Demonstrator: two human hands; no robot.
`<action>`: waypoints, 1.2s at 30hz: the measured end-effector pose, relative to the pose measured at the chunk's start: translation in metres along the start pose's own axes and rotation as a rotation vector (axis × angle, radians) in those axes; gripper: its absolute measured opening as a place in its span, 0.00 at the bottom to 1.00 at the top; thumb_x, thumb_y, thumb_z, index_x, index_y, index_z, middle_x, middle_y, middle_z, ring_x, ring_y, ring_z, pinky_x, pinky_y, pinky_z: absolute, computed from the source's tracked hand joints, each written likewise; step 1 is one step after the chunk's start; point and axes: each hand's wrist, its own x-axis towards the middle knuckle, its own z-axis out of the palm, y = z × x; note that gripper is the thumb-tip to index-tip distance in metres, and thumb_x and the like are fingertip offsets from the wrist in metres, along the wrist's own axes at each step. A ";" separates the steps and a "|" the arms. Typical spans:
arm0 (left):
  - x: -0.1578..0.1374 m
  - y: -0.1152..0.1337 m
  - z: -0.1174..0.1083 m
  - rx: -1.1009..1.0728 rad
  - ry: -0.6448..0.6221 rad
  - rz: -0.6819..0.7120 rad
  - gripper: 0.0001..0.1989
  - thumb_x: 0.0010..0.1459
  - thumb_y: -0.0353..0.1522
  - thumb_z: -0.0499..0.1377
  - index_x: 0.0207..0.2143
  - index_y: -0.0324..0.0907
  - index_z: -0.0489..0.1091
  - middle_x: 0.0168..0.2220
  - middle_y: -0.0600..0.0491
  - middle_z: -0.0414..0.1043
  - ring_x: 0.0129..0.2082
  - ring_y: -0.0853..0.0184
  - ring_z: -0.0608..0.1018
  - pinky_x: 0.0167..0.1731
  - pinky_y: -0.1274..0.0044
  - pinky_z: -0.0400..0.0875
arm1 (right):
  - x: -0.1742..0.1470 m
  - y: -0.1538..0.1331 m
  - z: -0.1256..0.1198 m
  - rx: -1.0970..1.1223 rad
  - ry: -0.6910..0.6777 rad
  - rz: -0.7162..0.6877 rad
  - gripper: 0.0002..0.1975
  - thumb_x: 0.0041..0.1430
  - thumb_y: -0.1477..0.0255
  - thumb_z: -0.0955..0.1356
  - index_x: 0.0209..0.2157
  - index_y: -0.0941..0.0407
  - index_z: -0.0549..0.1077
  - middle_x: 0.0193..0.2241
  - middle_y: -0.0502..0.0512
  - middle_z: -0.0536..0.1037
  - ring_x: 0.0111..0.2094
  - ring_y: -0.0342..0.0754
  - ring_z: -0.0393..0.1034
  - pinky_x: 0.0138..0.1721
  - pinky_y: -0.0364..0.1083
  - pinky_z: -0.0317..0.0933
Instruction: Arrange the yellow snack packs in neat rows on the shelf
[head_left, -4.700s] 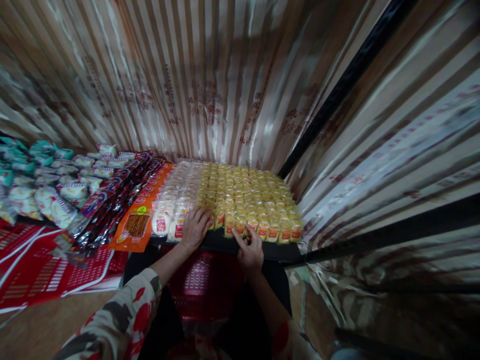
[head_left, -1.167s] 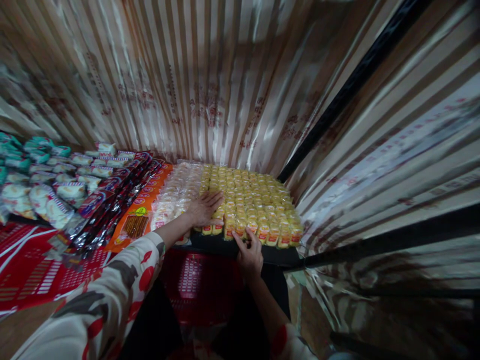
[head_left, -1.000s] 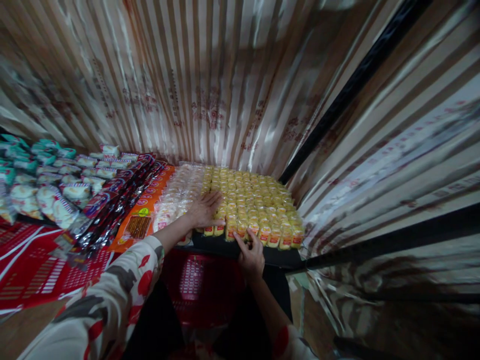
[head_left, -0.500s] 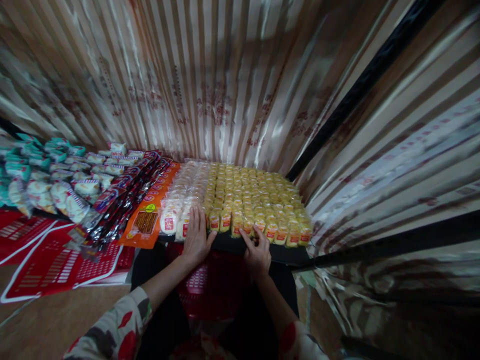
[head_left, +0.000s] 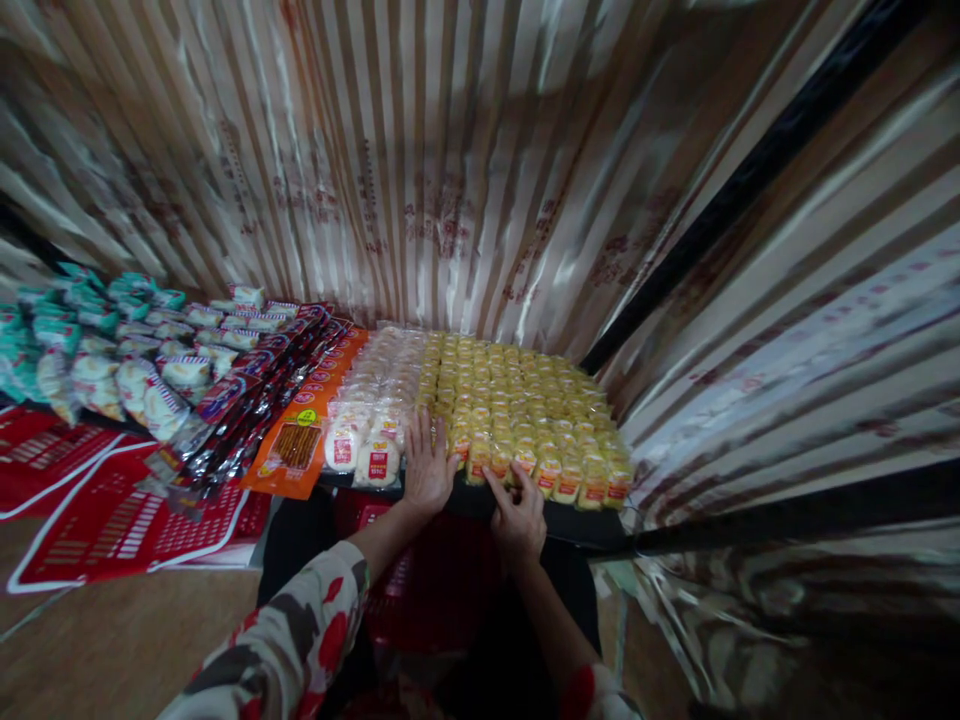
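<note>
Rows of small yellow wrapped snack packs (head_left: 525, 400) fill the right end of a dark shelf (head_left: 577, 525). My left hand (head_left: 429, 470) lies with fingers stretched over the front left edge of these yellow packs. At their front row, my right hand (head_left: 519, 515) touches the packs with its fingertips, thumb and fingers apart. To the left of my left hand sit white round wrapped packs (head_left: 377, 462) with red labels. Beside those lies an orange snack bag (head_left: 296, 445) with brown sticks pictured on it.
Dark shiny packets (head_left: 255, 400), white striped packs (head_left: 154, 400) and teal packs (head_left: 79, 305) stand further left. Red baskets (head_left: 142, 520) are below. A striped curtain (head_left: 450, 150) hangs behind, and a dark pole (head_left: 720, 210) slants at the right.
My left hand has moved right, from the white packs to the edge of the yellow ones. My right hand stays at the front row of yellow packs. The view has shifted slightly.
</note>
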 end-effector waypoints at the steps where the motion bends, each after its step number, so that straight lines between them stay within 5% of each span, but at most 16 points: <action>1: 0.000 0.000 0.000 -0.001 0.005 0.002 0.31 0.60 0.36 0.51 0.62 0.34 0.46 0.65 0.36 0.36 0.65 0.49 0.40 0.59 0.54 0.49 | 0.000 0.000 0.000 0.001 0.000 0.000 0.27 0.57 0.84 0.59 0.48 0.41 0.72 0.54 0.56 0.60 0.51 0.50 0.60 0.42 0.45 0.65; 11: 0.005 -0.014 -0.017 0.011 0.034 0.078 0.34 0.60 0.44 0.50 0.63 0.36 0.46 0.65 0.40 0.43 0.65 0.53 0.42 0.60 0.57 0.46 | 0.000 0.000 -0.001 0.011 0.012 -0.008 0.27 0.57 0.84 0.58 0.48 0.43 0.72 0.55 0.56 0.60 0.52 0.50 0.59 0.43 0.45 0.65; 18: 0.042 -0.021 -0.031 -0.028 0.008 0.222 0.35 0.58 0.48 0.50 0.63 0.43 0.47 0.65 0.45 0.46 0.65 0.53 0.45 0.60 0.56 0.45 | 0.003 -0.001 -0.003 0.012 0.010 -0.003 0.27 0.56 0.85 0.59 0.47 0.42 0.72 0.55 0.55 0.60 0.51 0.50 0.60 0.42 0.44 0.64; 36: 0.060 -0.022 -0.015 0.003 -0.080 0.240 0.32 0.56 0.47 0.51 0.57 0.37 0.58 0.59 0.40 0.58 0.62 0.53 0.54 0.60 0.58 0.45 | 0.002 0.000 0.000 -0.020 0.027 -0.003 0.27 0.56 0.85 0.59 0.47 0.42 0.73 0.54 0.55 0.61 0.51 0.49 0.61 0.42 0.44 0.64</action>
